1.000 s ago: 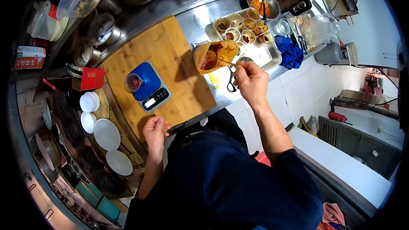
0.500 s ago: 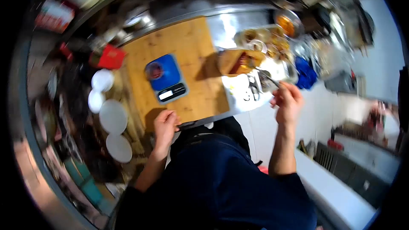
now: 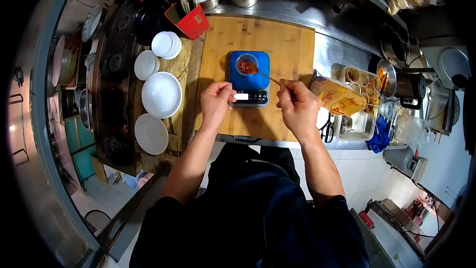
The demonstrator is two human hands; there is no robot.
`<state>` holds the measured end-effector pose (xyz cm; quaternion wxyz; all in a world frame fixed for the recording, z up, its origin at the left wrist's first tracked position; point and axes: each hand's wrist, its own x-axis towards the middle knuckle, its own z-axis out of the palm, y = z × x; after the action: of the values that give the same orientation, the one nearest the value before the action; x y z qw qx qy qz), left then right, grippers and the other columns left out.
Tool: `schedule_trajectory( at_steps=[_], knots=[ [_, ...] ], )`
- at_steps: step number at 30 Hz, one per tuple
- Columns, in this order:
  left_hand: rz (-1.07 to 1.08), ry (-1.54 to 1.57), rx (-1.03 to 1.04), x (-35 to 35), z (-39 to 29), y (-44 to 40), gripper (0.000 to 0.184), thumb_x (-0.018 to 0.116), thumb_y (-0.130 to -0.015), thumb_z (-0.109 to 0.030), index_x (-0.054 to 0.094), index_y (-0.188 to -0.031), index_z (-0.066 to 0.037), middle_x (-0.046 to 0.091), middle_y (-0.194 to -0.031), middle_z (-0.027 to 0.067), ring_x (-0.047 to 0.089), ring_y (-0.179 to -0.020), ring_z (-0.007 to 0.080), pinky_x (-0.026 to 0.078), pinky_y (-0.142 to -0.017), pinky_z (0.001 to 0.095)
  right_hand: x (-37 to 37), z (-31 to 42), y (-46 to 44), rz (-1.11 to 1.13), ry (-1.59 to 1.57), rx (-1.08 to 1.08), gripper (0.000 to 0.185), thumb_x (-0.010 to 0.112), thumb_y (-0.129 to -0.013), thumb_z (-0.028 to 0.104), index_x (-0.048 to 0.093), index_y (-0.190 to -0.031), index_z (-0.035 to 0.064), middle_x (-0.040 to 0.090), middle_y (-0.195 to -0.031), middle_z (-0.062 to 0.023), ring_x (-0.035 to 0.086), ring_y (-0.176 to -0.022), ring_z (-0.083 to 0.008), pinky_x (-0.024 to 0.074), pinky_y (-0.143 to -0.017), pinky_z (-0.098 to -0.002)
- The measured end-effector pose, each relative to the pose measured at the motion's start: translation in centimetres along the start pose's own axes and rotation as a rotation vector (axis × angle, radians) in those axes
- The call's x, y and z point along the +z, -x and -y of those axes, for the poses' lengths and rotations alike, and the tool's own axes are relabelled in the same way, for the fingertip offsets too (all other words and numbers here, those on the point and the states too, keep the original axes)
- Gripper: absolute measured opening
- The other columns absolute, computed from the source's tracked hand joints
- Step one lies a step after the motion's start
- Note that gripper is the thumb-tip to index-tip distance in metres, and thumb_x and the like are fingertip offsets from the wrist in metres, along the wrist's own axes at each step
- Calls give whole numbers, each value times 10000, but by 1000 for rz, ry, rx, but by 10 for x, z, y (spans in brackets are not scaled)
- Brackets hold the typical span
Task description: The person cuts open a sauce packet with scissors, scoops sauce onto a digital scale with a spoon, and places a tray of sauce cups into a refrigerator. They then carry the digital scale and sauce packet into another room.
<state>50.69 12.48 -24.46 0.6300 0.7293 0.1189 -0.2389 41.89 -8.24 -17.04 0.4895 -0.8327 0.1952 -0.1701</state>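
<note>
Rectangular light-brown wooden board (image 3: 292, 49), smooth, matt; near its centre, small round clear plastic cup (image 3: 240, 61), smooth. At 9 o'clock, large round white bowl (image 3: 161, 95), glossy; at 4 o'clock, crumpled blue cloth (image 3: 379, 136), matt.

The only camera sat on the person's head, facing forward and down over both arms and the board (image 3: 290, 114).

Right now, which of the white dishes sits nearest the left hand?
The widest white dish, between the small bowls and the dish nearest the person's body.
</note>
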Motion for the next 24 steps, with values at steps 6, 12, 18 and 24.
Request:
schedule_trajectory(
  at_steps=[6,12,18,24],
  knots=[
    [-29,-4,-45,9,-12,-27,226,669,-1007,-195,704,-1116,0,750,-898,79,691,-709,114,524,-531,261,30,0,-23,17,229,-200,123,721,-892,36,734,-1012,9,720,-813,-210,727,-699,-337,575,-649,-382],
    [-25,-25,-59,14,-12,-39,236,668,-1011,-212,696,-1120,-4,739,-901,73,673,-697,106,508,-534,252,48,-7,-30,66,272,-105,133,696,-909,87,719,-1016,11,720,-845,-236,723,-745,-404,593,-665,-459],
    [-36,-26,-37,20,-5,-46,190,682,-992,-173,721,-1079,-9,759,-856,82,700,-658,128,494,-477,273,53,-15,-33,62,296,-119,110,700,-902,59,720,-1002,19,718,-814,-227,727,-720,-382,585,-644,-435],
    [-26,-31,-42,25,-6,-49,187,682,-989,-171,722,-1077,-10,763,-860,81,707,-665,131,512,-481,281,54,-16,-35,61,300,-112,107,713,-898,42,718,-1003,21,717,-794,-221,734,-719,-362,575,-637,-406]
  ],
)
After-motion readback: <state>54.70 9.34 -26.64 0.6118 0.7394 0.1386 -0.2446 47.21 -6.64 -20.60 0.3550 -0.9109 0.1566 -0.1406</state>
